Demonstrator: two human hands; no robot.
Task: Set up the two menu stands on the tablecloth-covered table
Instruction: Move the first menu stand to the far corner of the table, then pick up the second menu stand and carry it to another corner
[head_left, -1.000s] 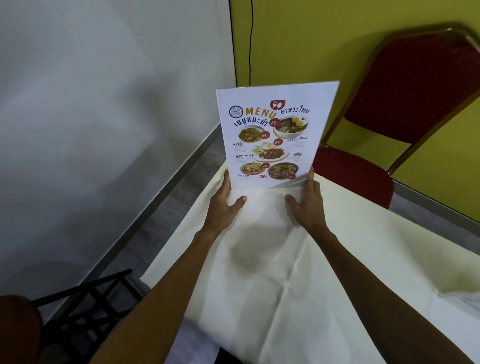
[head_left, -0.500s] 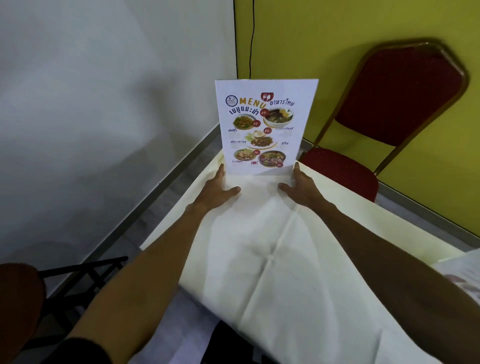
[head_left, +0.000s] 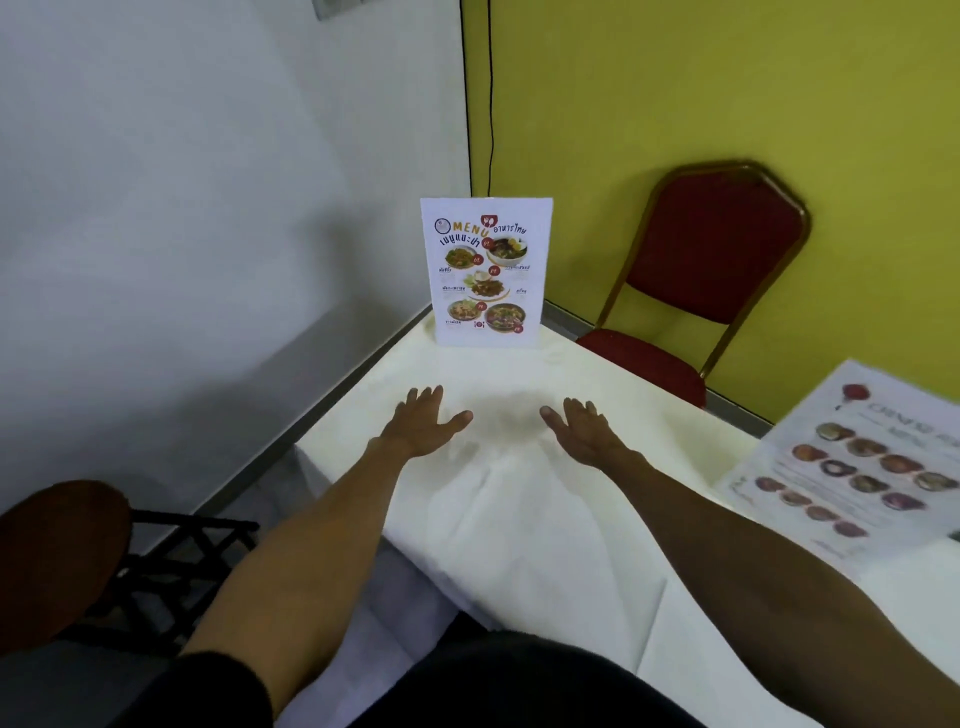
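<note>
My left hand (head_left: 422, 423) hovers with spread fingers over the cream-clothed tabletop (head_left: 519, 519), nearer me than the upright white printed menu stand (head_left: 485, 273). My right hand (head_left: 582, 434) is likewise spread, empty. A second, blurred white menu sheet (head_left: 857, 462) lies flat, right of that stand.

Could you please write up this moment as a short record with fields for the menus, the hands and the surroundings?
standing menu: upright menu stand at the far corner of the tablecloth
second menu: flat sheet at the right edge, blurred
left hand: open, palm down, touching no menu
right hand: open, palm down, touching no menu
seating: red chair against the yellow wall
</note>
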